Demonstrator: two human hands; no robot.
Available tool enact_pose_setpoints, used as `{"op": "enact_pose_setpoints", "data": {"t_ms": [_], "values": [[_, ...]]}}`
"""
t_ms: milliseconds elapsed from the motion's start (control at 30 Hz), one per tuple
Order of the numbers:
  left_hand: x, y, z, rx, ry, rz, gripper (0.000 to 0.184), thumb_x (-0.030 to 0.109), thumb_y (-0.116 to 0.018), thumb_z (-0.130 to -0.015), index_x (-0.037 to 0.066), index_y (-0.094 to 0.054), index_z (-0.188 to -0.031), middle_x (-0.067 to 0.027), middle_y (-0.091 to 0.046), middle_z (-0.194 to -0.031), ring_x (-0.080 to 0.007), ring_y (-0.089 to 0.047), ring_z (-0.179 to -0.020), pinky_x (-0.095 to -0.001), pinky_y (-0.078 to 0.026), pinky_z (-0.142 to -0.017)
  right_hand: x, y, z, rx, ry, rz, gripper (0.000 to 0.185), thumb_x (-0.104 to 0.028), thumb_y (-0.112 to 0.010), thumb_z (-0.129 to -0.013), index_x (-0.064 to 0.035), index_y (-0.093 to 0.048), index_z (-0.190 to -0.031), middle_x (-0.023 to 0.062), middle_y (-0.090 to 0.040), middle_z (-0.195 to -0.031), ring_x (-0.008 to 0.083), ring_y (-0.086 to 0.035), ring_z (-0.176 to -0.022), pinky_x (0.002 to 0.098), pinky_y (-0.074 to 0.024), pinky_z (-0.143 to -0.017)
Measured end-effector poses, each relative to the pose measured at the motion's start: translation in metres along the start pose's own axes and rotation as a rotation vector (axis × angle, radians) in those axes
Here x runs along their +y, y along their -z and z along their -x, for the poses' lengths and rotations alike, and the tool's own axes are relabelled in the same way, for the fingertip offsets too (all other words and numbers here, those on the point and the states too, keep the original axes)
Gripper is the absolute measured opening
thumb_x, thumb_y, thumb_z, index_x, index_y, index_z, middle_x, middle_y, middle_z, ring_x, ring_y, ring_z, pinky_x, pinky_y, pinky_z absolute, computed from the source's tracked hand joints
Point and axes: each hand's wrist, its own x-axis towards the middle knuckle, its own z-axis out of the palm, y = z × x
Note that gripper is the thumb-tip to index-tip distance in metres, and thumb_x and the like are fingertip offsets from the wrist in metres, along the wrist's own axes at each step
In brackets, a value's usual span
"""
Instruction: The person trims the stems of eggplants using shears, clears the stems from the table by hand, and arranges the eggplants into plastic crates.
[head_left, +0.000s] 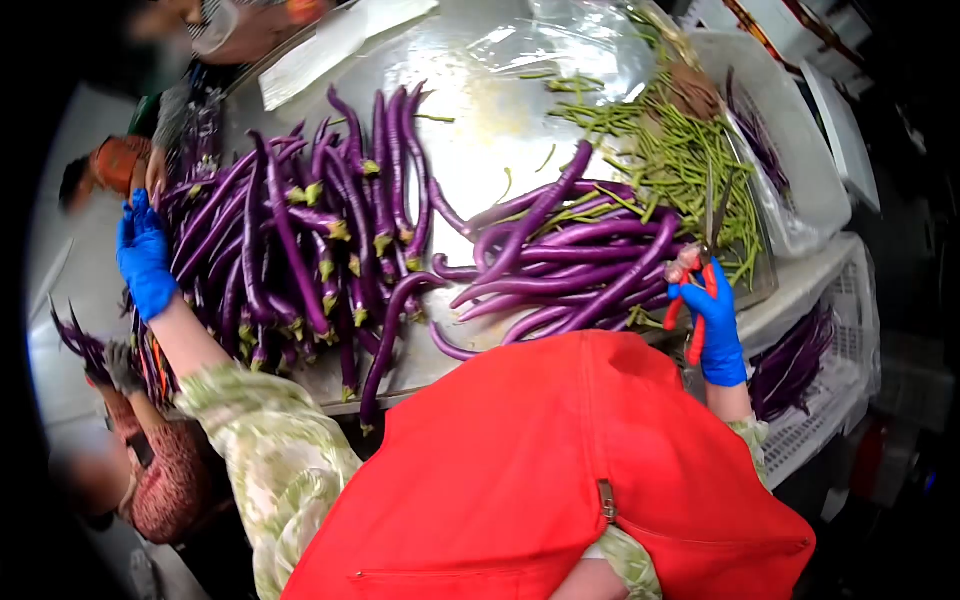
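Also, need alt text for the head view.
Long purple eggplants piled on a metal table; the wearer's blue-gloved right hand holds red-handled scissors beside green beans, while the gloved left hand is at the pile's left edge. Other people are at left.

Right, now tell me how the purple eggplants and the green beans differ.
The purple eggplants are dark and glossy; the green beans are lighter and less shiny. The purple eggplants are long and thick, while the green beans are much shorter and thinner. Both are slender vegetables piled on the metal table.
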Motion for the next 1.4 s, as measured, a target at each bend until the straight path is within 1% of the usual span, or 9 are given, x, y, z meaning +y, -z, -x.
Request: {"op": "enact_pose_setpoints", "data": {"t_ms": [67, 133, 300, 400, 467, 733, 933, 1133, 1400], "values": [[0.179, -0.120, 0.047, 0.188, 0.234, 0.936, 0.030, 0.012, -0.046, -0.093, -0.001, -0.056, -0.118, -0.0141, -0.062, -0.112, -0.0218, -0.059, -0.103, -0.0343, -0.044, -0.096, 0.005, 0.009, 0.005, 0.004, -0.043, -0.028, 0.036, 0.000, -0.056, -0.078, -0.0021, -0.049, -0.113, 0.0052, -0.049, -0.100, 0.0142, -0.053, -0.091, 0.0233, -0.0476, -0.065], [0.251, -0.236, 0.075, -0.113, 0.373, 0.547, 0.031, 0.022, -0.053, -0.089, 0.001, -0.060, -0.112, -0.0108, -0.065, -0.096, -0.0189, -0.061, -0.084, -0.0297, -0.048, -0.085, 0.014, 0.010, 0.009, 0.087, 0.030, -0.040, 0.034, -0.002, -0.056, -0.078, -0.0019, -0.049, -0.112, 0.0074, -0.053, -0.096, 0.0142, -0.054, -0.085, 0.0234, -0.0488, -0.058], [0.247, -0.431, 0.125, -0.801, 0.432, 0.468, 0.052, 0.021, -0.062, -0.085, 0.001, -0.046, -0.131, -0.0122, -0.056, -0.122, -0.0182, -0.049, -0.116, -0.0303, -0.037, -0.100, 0.014, 0.015, 0.018, 0.118, -0.063, -0.109, 0.033, -0.004, -0.057, -0.079, -0.0024, -0.049, -0.111, 0.0084, -0.055, -0.095, 0.0152, -0.055, -0.074, 0.0251, -0.0470, -0.050], [0.218, -0.504, 0.119, -0.955, 0.263, -0.040, 0.051, 0.027, -0.064, -0.076, 0.003, -0.055, -0.119, -0.0165, -0.065, -0.104, -0.0235, -0.063, -0.085, -0.0346, -0.050, -0.073, 0.014, 0.015, 0.023, 0.168, -0.054, -0.066, 0.032, -0.010, -0.057, -0.080, -0.0017, -0.047, -0.110, 0.0091, -0.052, -0.095, 0.0159, -0.053, -0.078, 0.0257, -0.0482, -0.050], [0.226, -0.521, 0.106, -1.119, 0.301, -0.129, 0.041, 0.026, -0.064, -0.073, 0.005, -0.059, -0.108, -0.0184, -0.065, -0.095, -0.0239, -0.063, -0.085, -0.0345, -0.048, -0.073, 0.022, 0.021, 0.031, 0.214, -0.066, -0.065, 0.035, -0.007, -0.056, -0.079, -0.0031, -0.047, -0.113, 0.0090, -0.052, -0.097, 0.0158, -0.053, -0.080, 0.0254, -0.0480, -0.050], [0.233, -0.535, 0.118, -1.031, 0.235, -0.106, 0.040, 0.020, -0.065, -0.072, 0.004, -0.059, -0.108, -0.0148, -0.065, -0.092, -0.0215, -0.061, -0.084, -0.0319, -0.046, -0.078, 0.034, 0.031, 0.036, 0.268, -0.191, -0.143, 0.035, -0.004, -0.056, -0.079, -0.0040, -0.047, -0.113, 0.0057, -0.053, -0.096, 0.0131, -0.052, -0.076, 0.0249, -0.0454, -0.051], [0.253, -0.478, 0.088, -0.886, 0.195, -0.092, 0.043, 0.014, -0.064, -0.070, 0.002, -0.057, -0.111, -0.0104, -0.064, -0.090, -0.0179, -0.059, -0.081, -0.0313, -0.047, -0.077, 0.023, 0.032, 0.022, 0.048, -0.006, 0.037, 0.037, -0.003, -0.059, -0.078, -0.0023, -0.053, -0.115, -0.0006, -0.052, -0.091, 0.0073, -0.048, -0.085, 0.0232, -0.0412, -0.080], [0.284, -0.406, 0.083, -0.800, 0.348, 0.393, 0.043, 0.003, -0.069, -0.078, -0.001, -0.054, -0.118, -0.0041, -0.061, -0.098, -0.0103, -0.057, -0.084, -0.0247, -0.047, -0.077, 0.012, 0.042, 0.005, 0.003, 0.252, 0.750, 0.052, -0.016, -0.066, -0.074, 0.0008, -0.050, -0.120, 0.0145, -0.060, -0.102, 0.0240, -0.060, -0.092, 0.0324, -0.0469, -0.083], [0.331, -0.382, 0.117, -0.960, 0.471, 0.430, 0.045, -0.005, -0.067, -0.076, -0.002, -0.054, -0.119, -0.0095, -0.061, -0.112, -0.0169, -0.058, -0.102, -0.0295, -0.046, -0.091, 0.005, 0.031, -0.004, -0.117, 0.200, 0.785, 0.051, -0.016, -0.067, -0.073, -0.0009, -0.051, -0.119, 0.0153, -0.059, -0.102, 0.0275, -0.061, -0.090, 0.0346, -0.0480, -0.079]]}}
